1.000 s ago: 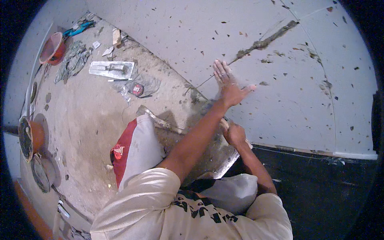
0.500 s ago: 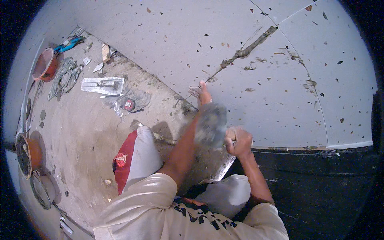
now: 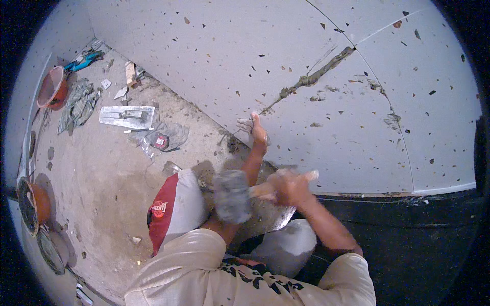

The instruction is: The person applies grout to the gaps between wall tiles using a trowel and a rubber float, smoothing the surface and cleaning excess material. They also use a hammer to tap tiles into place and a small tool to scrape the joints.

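My left hand (image 3: 257,130) rests against the speckled pale tile surface (image 3: 367,132), its fingers stretched near the seam at the tile edge, holding nothing. Below and right of it, my right hand (image 3: 291,186) grips the wooden handle (image 3: 260,191) of a mallet, whose dark, blocky head (image 3: 232,196) is blurred by motion and hides part of my left forearm. Grey mortar (image 3: 321,71) is smeared along a joint in the tiles beyond my left hand. My red and pale trouser knee (image 3: 184,204) is bent beside the mallet.
On the dusty floor (image 3: 92,188) at left lie a steel trowel (image 3: 138,117), tape measure (image 3: 161,142), crumpled sheet (image 3: 76,107), teal tool (image 3: 81,62) and scraps. Orange buckets (image 3: 53,86) and a grey bucket (image 3: 51,247) line the left. A dark surface (image 3: 418,245) borders the tiles at lower right.
My left hand has moved down-left along the seam from where it was spread higher on the tile. The mallet has come up from beneath my left arm and swung leftward with my right hand.
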{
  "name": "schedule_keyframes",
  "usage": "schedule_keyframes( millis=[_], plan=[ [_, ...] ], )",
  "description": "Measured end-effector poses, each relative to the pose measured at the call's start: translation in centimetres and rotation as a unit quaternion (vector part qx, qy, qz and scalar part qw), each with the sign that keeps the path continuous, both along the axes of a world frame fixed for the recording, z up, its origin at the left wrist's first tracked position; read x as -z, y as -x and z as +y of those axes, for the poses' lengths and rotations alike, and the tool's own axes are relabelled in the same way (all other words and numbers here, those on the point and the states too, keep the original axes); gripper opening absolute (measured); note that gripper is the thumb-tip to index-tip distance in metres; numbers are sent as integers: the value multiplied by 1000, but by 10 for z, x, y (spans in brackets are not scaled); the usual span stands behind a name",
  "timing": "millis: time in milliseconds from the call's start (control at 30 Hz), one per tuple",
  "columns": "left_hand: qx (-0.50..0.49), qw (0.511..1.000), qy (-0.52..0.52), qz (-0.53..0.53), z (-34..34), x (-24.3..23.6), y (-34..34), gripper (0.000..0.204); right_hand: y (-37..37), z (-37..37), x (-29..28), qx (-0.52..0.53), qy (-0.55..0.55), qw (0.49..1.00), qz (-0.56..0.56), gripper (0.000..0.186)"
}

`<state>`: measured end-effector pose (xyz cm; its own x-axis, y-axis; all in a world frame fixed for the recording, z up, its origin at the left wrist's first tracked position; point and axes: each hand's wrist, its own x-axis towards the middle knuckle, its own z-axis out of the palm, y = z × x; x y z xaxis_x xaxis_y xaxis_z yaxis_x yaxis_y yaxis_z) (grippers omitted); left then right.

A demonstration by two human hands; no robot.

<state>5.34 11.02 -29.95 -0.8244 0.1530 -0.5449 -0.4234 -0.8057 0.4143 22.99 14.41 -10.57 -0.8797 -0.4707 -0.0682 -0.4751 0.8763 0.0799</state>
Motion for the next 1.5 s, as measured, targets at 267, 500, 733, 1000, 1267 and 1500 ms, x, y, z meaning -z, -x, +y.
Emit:
schedule_keyframes(
  millis=[267, 500, 733, 1000, 1267, 1500],
  plan=[
    [-3, 1000, 15, 1, -37, 20, -8, 105, -4, -33, -16, 71, 14, 997, -40, 41],
    [-3, 998, 54, 35, -53, 1, 5, 106, -12, 23, 14, 148, 89, 985, -10, 43],
    [-33, 871, 467, 145, -8, -110, -31, 131, -34, 78, 117, 171, -111, 951, -232, 60],
    [-135, 840, 491, 184, -16, -104, -26, 146, 11, -2, 153, 36, 137, 957, -252, 40],
    [-145, 821, 500, 234, -11, -95, -33, 139, -22, -22, 150, 55, 255, 936, -236, 41],
    [-145, 828, 494, 223, -8, -92, -29, 144, 15, -21, 147, 126, 212, 922, -299, 42]
  ],
)
